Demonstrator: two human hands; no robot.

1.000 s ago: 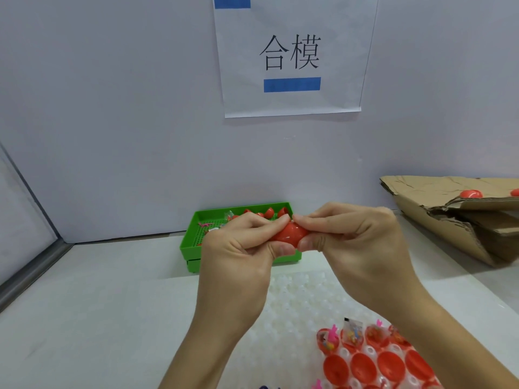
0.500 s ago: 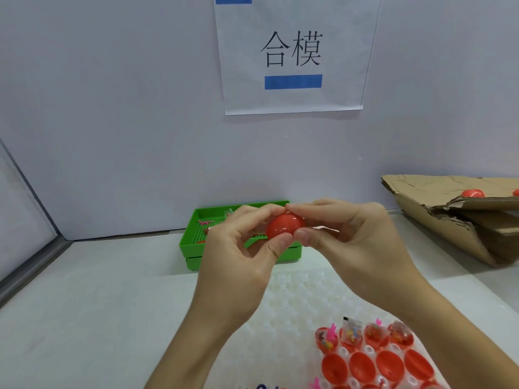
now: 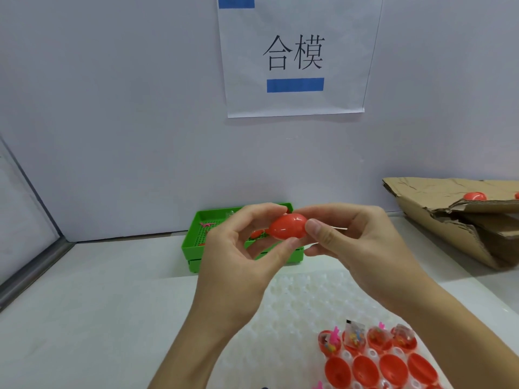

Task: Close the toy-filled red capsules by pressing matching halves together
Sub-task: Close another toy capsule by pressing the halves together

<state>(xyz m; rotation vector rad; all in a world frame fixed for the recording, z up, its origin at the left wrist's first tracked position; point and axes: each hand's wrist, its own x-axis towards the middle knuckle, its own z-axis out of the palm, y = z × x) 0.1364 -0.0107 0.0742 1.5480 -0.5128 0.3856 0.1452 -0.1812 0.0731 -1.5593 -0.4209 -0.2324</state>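
A closed red capsule (image 3: 288, 226) is held in the air in front of the green tray (image 3: 193, 249). My left hand (image 3: 241, 265) pinches its left end between thumb and fingers. My right hand (image 3: 354, 242) pinches its right end with thumb and forefinger. On the white dimpled tray (image 3: 303, 301) at the lower right stand several toy-filled red capsule halves (image 3: 377, 338), and in front of them several empty red halves (image 3: 365, 370).
The green tray at the back holds a few red pieces and small toys. A torn cardboard box (image 3: 460, 217) with a red capsule (image 3: 474, 196) on it lies at the right. A paper sign (image 3: 295, 54) hangs on the wall behind.
Both hands have loosened from a tight two-handed press. The fingers have drawn back to the capsule's ends, so the closed red capsule shows fully between them.
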